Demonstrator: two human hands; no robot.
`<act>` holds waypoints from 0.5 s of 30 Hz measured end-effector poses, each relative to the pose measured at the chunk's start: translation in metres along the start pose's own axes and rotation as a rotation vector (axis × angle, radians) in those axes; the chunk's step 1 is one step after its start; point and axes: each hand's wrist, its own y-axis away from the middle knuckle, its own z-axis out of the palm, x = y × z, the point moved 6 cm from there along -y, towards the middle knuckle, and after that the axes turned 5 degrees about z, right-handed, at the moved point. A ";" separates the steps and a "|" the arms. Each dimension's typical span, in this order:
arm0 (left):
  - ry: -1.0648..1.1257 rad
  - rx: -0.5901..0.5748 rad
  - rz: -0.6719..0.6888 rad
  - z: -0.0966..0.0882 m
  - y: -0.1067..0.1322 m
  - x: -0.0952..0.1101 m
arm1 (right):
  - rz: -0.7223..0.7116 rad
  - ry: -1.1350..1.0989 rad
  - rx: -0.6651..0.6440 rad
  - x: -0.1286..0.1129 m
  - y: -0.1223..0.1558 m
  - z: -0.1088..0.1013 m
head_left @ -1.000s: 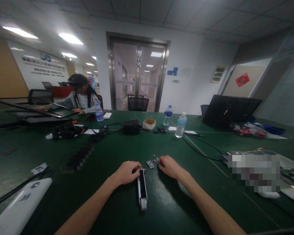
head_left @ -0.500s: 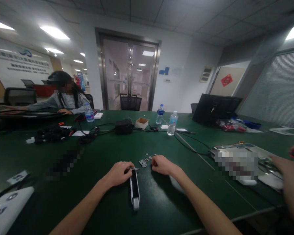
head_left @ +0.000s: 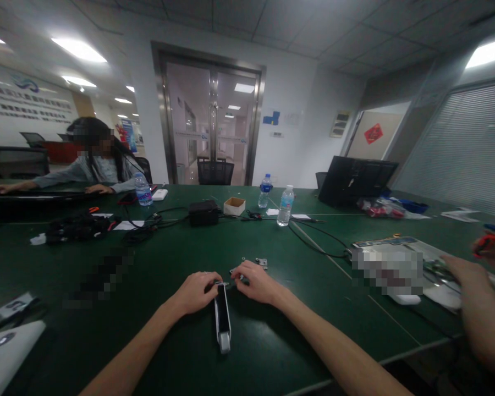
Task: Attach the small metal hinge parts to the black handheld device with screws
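Observation:
My left hand (head_left: pixel 198 290) is closed around the far end of a long, narrow white piece with a dark channel (head_left: pixel 223 319), which lies lengthwise on the green table. Close by on the right, my right hand (head_left: pixel 253 281) has its fingers bent and pinched near that same end. Whatever those fingertips hold is too small to make out. Just beyond the right hand rests a small silvery metal plate (head_left: pixel 263 264). Small metal bits (head_left: pixel 243 258) lie beside it, partly hidden by the hand.
Farther back stand a black box (head_left: pixel 203 213), a small open carton (head_left: pixel 234 206) and water bottles (head_left: pixel 285 206), with cables between. At right, a co-worker's hand (head_left: pixel 464 269) is over a pale panel with electronics (head_left: pixel 408 247). Another person (head_left: pixel 101 159) sits at far left.
My right hand has moved left, towards the far end of the white piece. The metal plate now lies farther right. My left hand keeps its hold; the whole view has shifted slightly.

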 end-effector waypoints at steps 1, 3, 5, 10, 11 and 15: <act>-0.005 0.004 0.010 0.000 0.000 0.001 | -0.023 -0.009 0.017 -0.002 0.000 0.003; -0.011 0.010 0.024 0.000 -0.001 0.001 | -0.055 -0.022 0.026 -0.006 0.000 0.008; -0.005 0.014 0.023 0.000 -0.001 0.002 | -0.072 -0.033 0.017 -0.008 -0.001 0.012; 0.014 0.015 0.017 0.000 0.000 0.000 | -0.039 -0.018 0.013 -0.005 -0.002 0.011; 0.016 0.012 0.013 0.001 0.000 -0.001 | -0.031 -0.013 0.010 -0.004 -0.002 0.011; 0.019 -0.001 0.005 0.001 0.001 -0.001 | 0.004 -0.017 -0.015 0.000 -0.002 0.011</act>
